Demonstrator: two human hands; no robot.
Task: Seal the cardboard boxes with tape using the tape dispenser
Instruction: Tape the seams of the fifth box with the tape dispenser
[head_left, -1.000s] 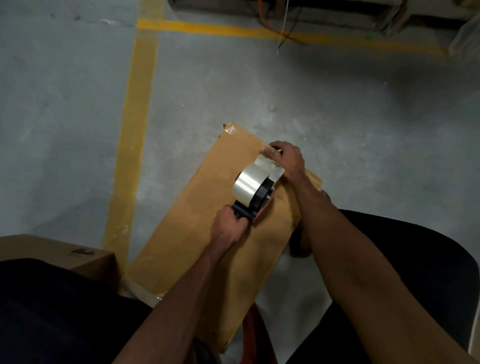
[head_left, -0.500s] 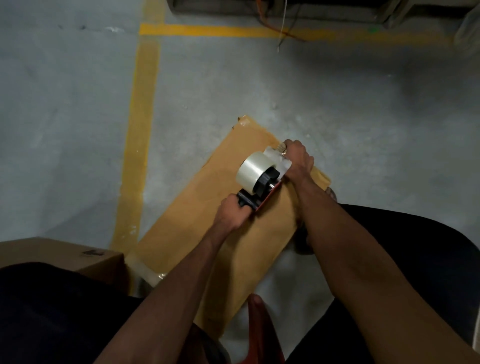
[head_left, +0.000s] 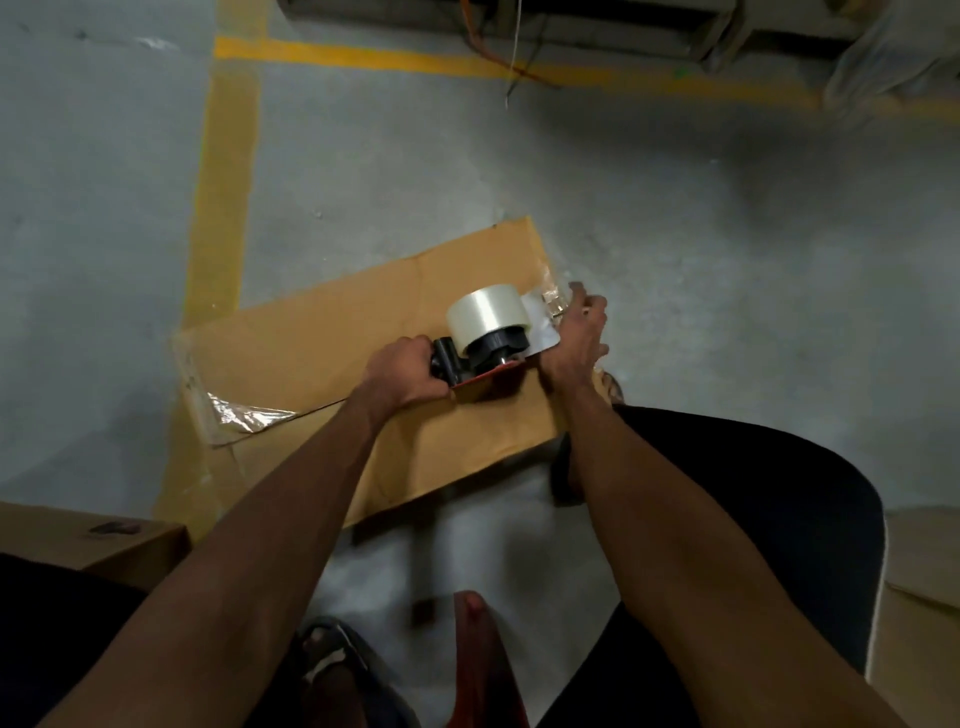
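No legible text; perhaps a blurred mark on the corner box (head_left: 111, 529).

A grey concrete floor (head_left: 701, 249) fills most of the frame. Yellow painted lines (head_left: 223, 197) run down the left side and across the top, meeting at the upper left. Orange and white cables (head_left: 511, 62) hang at the top centre. A red object (head_left: 483, 665), blurred, sits at the bottom centre.
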